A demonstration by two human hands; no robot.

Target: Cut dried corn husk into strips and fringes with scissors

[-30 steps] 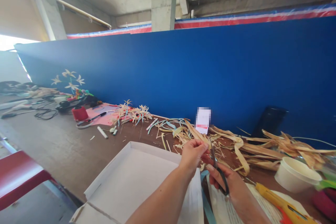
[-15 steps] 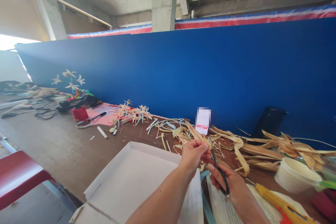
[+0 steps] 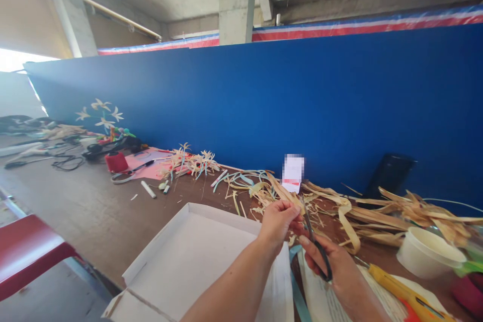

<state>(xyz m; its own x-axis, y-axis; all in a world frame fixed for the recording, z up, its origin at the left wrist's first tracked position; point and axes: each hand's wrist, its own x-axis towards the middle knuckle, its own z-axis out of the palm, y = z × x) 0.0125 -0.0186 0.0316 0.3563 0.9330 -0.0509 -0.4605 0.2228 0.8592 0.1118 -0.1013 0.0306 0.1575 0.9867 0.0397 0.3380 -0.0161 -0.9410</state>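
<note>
On the brown surface (image 3: 94, 216), a red spool (image 3: 116, 162) stands at left, then a cluster of straw-coloured flowers (image 3: 192, 162). Nearer lies an open white box (image 3: 211, 251). The left hand (image 3: 277, 221) is closed in a pinch; what its fingertips hold is too small to tell. Just beside them rise the blades of dark scissors (image 3: 322, 251), gripped by the right hand (image 3: 337, 264). Farther right are a yellow glue gun (image 3: 402, 289) and a white cup (image 3: 426, 259).
</note>
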